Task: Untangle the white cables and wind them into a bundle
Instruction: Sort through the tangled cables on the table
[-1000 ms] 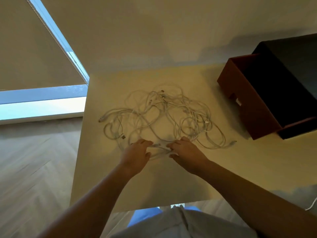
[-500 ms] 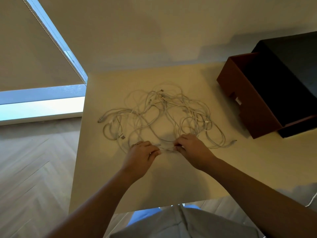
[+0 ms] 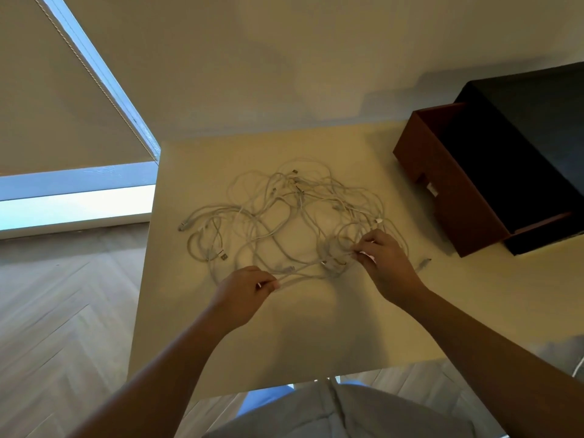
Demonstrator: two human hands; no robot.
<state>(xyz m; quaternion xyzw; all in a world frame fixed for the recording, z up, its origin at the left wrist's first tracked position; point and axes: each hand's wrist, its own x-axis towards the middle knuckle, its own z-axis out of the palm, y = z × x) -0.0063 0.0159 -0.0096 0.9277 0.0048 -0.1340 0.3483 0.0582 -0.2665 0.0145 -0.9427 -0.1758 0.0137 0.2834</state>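
Cables: the white cables (image 3: pixel 284 216) lie in one loose tangle on the middle of the table (image 3: pixel 316 336), loops crossing over each other, several plug ends showing.
Left hand: the left hand (image 3: pixel 243 292) is at the near left of the tangle, thumb and fingers pinching a single strand that runs off to the right.
Right hand: the right hand (image 3: pixel 384 263) is at the right side of the tangle, fingertips curled and pinching a small clump of strands.
Plugs: a USB plug (image 3: pixel 223 257) lies at the left of the heap; another cable end (image 3: pixel 423 263) lies just right of the right hand.
Writing: a small white label (image 3: pixel 432 189) sits on the side of the brown box (image 3: pixel 458 200); it is too small to read.
Box: open, dark inside, standing at the far right of the table, apart from the cables.
Edges: the leftmost loops lie near the table's left edge; the far edge meets the wall.
Open room: bare table stretches from both hands to the near edge.
Beyond the table: wooden floor (image 3: pixel 57 311) to the left, window (image 3: pixel 76 207) far left.
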